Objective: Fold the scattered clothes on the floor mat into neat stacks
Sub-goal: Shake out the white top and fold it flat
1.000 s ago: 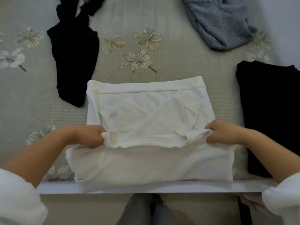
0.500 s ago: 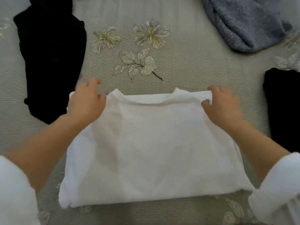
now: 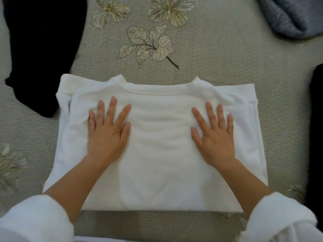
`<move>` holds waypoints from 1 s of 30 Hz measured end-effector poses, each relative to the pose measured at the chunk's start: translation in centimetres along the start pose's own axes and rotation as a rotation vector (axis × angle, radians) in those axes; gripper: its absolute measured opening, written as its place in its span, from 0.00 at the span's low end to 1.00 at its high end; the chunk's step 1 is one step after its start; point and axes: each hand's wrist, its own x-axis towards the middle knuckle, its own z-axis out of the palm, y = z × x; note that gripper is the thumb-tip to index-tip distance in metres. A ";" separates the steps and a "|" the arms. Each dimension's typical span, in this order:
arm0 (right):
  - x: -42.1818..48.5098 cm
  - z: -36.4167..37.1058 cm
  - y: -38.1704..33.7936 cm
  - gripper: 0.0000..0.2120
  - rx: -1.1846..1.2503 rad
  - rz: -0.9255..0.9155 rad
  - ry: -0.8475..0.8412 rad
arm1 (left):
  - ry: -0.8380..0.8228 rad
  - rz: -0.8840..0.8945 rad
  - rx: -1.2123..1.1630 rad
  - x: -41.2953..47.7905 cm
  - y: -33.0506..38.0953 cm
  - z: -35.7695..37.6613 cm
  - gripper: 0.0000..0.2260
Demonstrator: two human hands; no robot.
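The fingers [image 3: 111,109] of the left hand [image 3: 106,135] and the fingers [image 3: 209,110] of the right hand [image 3: 214,135] lie straight and spread wide, pressing flat and holding nothing. Half a second ago they pinched the collar edge as it was carried over; now they have let go and moved inward onto the cloth. Directly under both palms lies the white top [image 3: 160,163], folded into a rectangle, its collar [image 3: 160,90] just beyond the fingertips. The fold on this piece looks finished, and this is likely the smoothing press before it is set aside. The floor mat [image 3: 209,58] carries it. Well left of the left fingers lies an unfolded black garment [image 3: 43,49], and far beyond the right fingers a grey-blue knit [image 3: 288,14]. Another dark piece [image 3: 317,119] sits at the right edge.
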 end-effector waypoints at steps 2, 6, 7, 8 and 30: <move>-0.9 0.0 -0.2 0.28 0.019 -0.042 0.031 | 0.002 -0.082 -0.061 -1.1 1.1 0.2 0.24; -5.8 1.2 1.2 0.28 0.008 -0.213 0.034 | -0.024 -0.082 -0.174 -6.6 5.3 1.0 0.26; -7.2 1.5 2.1 0.28 0.000 -0.227 0.029 | -0.036 -0.079 -0.187 -8.1 6.5 1.3 0.26; -8.4 1.7 3.1 0.28 -0.009 -0.228 0.027 | -0.051 -0.092 -0.201 -9.2 7.6 1.5 0.26; -10.2 -2.2 11.8 0.30 0.832 0.678 -0.041 | -0.074 -0.069 -0.173 -11.2 15.1 2.9 0.28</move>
